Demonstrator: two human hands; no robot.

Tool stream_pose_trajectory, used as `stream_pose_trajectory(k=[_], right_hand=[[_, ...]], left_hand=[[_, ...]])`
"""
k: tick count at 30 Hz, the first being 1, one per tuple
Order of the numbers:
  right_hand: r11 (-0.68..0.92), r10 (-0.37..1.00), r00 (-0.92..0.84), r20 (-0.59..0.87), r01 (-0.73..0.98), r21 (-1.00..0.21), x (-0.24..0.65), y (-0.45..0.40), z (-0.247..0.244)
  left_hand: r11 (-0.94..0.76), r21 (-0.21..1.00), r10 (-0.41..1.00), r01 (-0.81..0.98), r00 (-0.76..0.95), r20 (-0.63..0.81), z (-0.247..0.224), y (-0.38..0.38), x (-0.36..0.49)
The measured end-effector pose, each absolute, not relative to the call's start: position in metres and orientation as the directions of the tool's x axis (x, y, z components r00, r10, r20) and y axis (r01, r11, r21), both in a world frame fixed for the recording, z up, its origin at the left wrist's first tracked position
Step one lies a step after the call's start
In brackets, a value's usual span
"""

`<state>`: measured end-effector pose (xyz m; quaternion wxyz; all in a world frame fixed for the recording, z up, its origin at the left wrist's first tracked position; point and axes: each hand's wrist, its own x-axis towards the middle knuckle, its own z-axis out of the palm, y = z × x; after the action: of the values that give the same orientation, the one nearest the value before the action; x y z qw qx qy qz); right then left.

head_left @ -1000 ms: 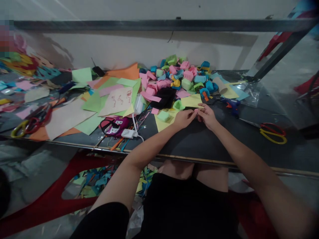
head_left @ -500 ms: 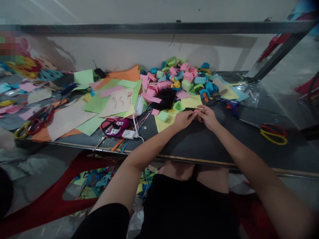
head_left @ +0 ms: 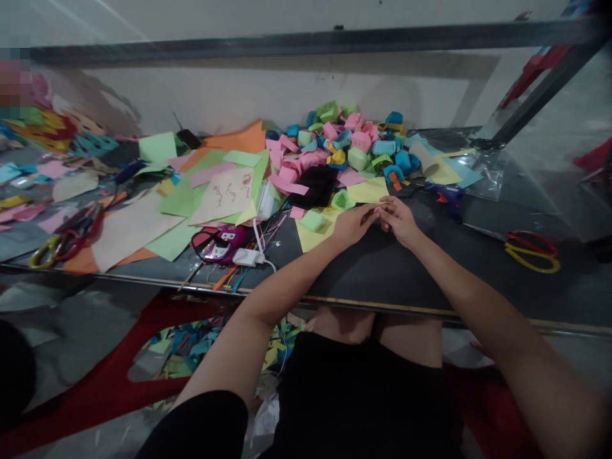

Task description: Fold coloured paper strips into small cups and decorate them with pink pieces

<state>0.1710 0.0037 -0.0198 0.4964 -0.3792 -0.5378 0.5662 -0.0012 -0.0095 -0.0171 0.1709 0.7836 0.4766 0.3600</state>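
Over the dark table (head_left: pixel 373 274), my left hand (head_left: pixel 356 224) and my right hand (head_left: pixel 400 220) meet at the fingertips, both pinched closed. A tiny pink bit shows between them, too small to name. Just left of my left hand lie a pale green folded paper piece (head_left: pixel 313 220) and a hollow green paper piece (head_left: pixel 342 201). Beneath these is a yellow paper sheet (head_left: pixel 310 241), and a second yellow sheet (head_left: pixel 368 190) lies behind my fingers.
Behind my hands is a heap of folded paper pieces (head_left: pixel 361 141) beside a black object (head_left: pixel 314 186). Yellow-and-red-handled scissors (head_left: pixel 533 260) and a blue glue gun (head_left: pixel 447 194) lie right. Paper sheets (head_left: pixel 138 229), a purple power strip (head_left: pixel 224 245) and more scissors (head_left: pixel 71 242) lie left.
The view has shifted slightly. My hands stay together at nearly the same spot, fingers slightly rearranged around the small pink bit.
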Motion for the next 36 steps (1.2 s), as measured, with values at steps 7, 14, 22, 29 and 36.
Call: stream_pose_trajectory(k=[7,14,22,29,36], right_hand=[[0.106,0.965,-0.232,0.124,-0.091,-0.99,0.1672,0.0003,-0.0195],[0.168,0.968,-0.181,0.174,-0.049,-0.985,0.1686,0.0019,-0.0201],[0.129,0.982,-0.13,0.134,-0.047,-0.991,0.1693,0.0045,-0.0206],[0.158,0.979,-0.125,0.161,-0.034,-0.987,0.1699,0.0066,-0.0255],[0.185,0.968,-0.163,0.19,-0.05,-0.982,0.1669,0.0026,-0.0201]], left_hand=[[-0.523,0.601,0.849,0.604,0.315,0.423,-0.0171,-0.0128,-0.0027],[-0.53,0.693,0.848,0.489,0.331,0.414,-0.0235,-0.0046,-0.003],[-0.502,0.679,0.864,0.536,0.285,0.415,-0.0192,-0.0085,-0.0003],[-0.47,0.68,0.879,0.563,0.227,0.42,-0.0189,-0.0103,0.0],[-0.442,0.692,0.892,0.571,0.198,0.406,-0.0155,-0.0124,-0.0012]])
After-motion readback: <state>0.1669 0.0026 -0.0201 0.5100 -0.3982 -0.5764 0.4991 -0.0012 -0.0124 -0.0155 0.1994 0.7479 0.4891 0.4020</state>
